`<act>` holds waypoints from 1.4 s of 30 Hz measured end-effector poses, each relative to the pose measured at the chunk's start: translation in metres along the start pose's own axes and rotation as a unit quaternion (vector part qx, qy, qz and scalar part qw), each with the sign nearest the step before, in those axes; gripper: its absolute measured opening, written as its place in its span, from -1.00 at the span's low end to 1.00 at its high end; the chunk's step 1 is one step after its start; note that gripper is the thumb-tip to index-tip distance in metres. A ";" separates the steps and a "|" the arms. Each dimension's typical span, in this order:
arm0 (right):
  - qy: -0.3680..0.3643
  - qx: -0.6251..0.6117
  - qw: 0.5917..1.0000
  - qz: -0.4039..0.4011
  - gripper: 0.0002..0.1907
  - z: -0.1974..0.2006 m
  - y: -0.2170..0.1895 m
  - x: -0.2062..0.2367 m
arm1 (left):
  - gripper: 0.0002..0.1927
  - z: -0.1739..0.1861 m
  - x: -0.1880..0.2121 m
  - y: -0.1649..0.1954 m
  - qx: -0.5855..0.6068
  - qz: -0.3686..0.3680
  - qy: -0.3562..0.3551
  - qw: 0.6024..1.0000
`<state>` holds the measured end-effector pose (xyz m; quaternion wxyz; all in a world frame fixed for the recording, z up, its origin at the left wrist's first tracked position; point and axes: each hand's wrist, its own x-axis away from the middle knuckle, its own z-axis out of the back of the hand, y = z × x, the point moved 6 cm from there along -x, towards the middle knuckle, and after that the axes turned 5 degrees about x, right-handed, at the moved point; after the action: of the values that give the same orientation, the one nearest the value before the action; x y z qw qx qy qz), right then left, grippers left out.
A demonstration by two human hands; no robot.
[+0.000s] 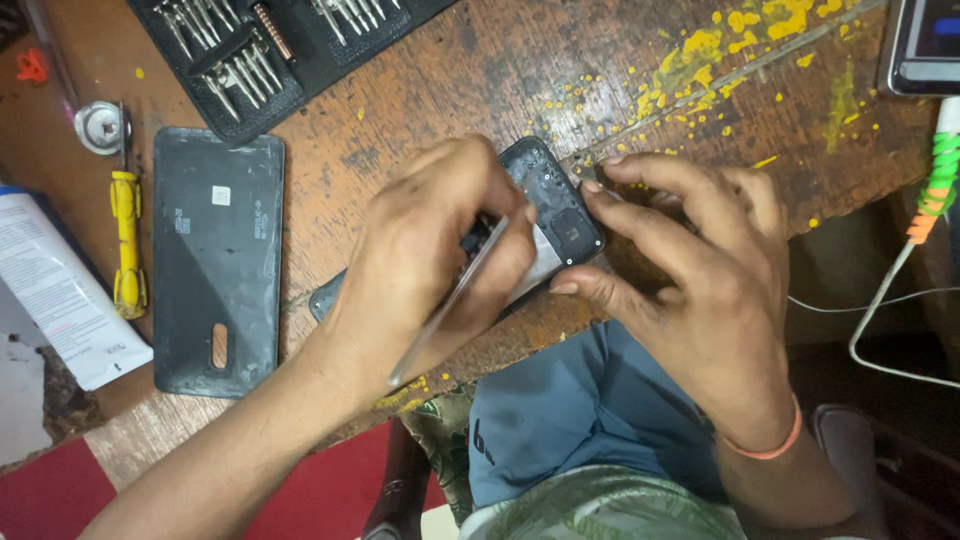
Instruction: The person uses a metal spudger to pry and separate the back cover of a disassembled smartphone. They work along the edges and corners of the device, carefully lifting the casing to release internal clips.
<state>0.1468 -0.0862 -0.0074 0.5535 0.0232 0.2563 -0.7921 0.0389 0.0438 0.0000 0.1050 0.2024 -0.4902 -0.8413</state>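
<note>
The left hand (430, 250) is pinching its fingers together on thin metal tweezers (450, 305) over an opened phone (555, 210) lying at the bench (480, 70) edge. The right hand (690, 270) is clamping that phone's corner. A black case (290, 50) is holding screwdriver bits (240, 65) at the far side.

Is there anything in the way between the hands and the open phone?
No, nothing is in the way. The left hand holds thin metal tweezers right over the open phone, and the right hand grips the phone's end. The removed back cover lies off to the side.
</note>
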 end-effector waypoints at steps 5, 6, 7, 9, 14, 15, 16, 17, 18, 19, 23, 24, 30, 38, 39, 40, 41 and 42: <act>0.005 -0.012 1.000 -0.013 -0.44 -0.001 0.003 0.000 | -0.81 -0.002 0.003 0.005 -0.029 -0.026 -0.008 0.999; 0.006 -0.015 1.000 -0.011 -0.44 -0.001 0.003 0.001 | -0.82 -0.003 0.004 0.004 -0.020 -0.028 -0.010 0.999; 0.006 -0.018 1.000 -0.009 -0.43 -0.002 0.004 0.001 | -0.82 -0.003 0.006 0.004 -0.012 -0.030 -0.012 0.999; 0.009 -0.005 1.000 -0.008 -0.43 -0.002 0.004 0.003 | -0.83 -0.002 0.007 -0.005 0.017 0.022 0.001 1.000; -0.002 -0.007 1.000 -0.012 -0.40 -0.003 0.005 0.004 | -0.78 -0.002 0.007 -0.002 -0.017 -0.025 0.006 1.000; 0.005 -0.004 1.000 -0.008 -0.40 -0.002 0.005 0.004 | -0.76 -0.002 0.006 0.002 -0.033 -0.057 -0.003 0.998; 0.012 -0.002 1.000 -0.003 -0.39 -0.002 0.004 0.003 | -0.74 -0.003 0.005 0.001 -0.039 -0.057 -0.013 0.998; 0.013 -0.003 1.000 0.000 -0.37 -0.002 0.003 0.002 | -0.72 -0.004 0.004 0.002 -0.045 -0.055 -0.023 0.997; 0.016 -0.004 1.000 0.005 -0.36 -0.003 0.003 0.002 | -0.73 -0.004 0.004 0.002 -0.041 -0.056 -0.027 0.997; 0.019 -0.003 1.000 0.008 -0.34 -0.002 0.003 0.001 | -0.74 -0.004 0.004 0.002 -0.037 -0.058 -0.031 0.997; 0.017 -0.009 1.000 -0.004 -0.33 -0.001 0.004 0.001 | -0.80 -0.004 0.006 0.001 -0.028 -0.048 -0.017 0.998; 0.017 -0.009 1.000 -0.002 -0.33 -0.001 0.004 0.001 | -0.81 -0.004 0.007 0.000 -0.031 -0.047 -0.013 0.998; 0.021 -0.015 1.000 -0.005 -0.37 0.000 0.003 -0.001 | -0.79 -0.005 0.007 0.000 -0.036 -0.068 -0.042 0.996; 0.019 -0.007 1.000 0.003 -0.38 0.000 0.003 0.000 | -0.86 0.000 0.005 -0.006 0.049 0.032 0.014 0.998; 0.017 -0.007 1.000 0.003 -0.38 -0.001 0.003 0.000 | -0.83 -0.002 0.005 -0.003 0.013 0.010 -0.001 1.000; 0.016 -0.006 1.000 0.003 -0.38 -0.001 0.004 0.000 | -0.81 -0.003 0.005 0.000 -0.021 -0.014 -0.017 1.000; 0.014 -0.008 1.000 0.000 -0.38 -0.002 0.004 0.000 | -0.78 -0.005 0.005 0.002 -0.057 -0.038 -0.032 0.997; 0.013 -0.009 1.000 -0.001 -0.38 -0.002 0.005 0.000 | -0.80 -0.007 0.005 0.002 -0.054 -0.045 -0.051 0.996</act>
<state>0.1505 -0.0866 -0.0110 0.5493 0.0281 0.2701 -0.7903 0.0376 0.0355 -0.0023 0.0527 0.1752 -0.4395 -0.8794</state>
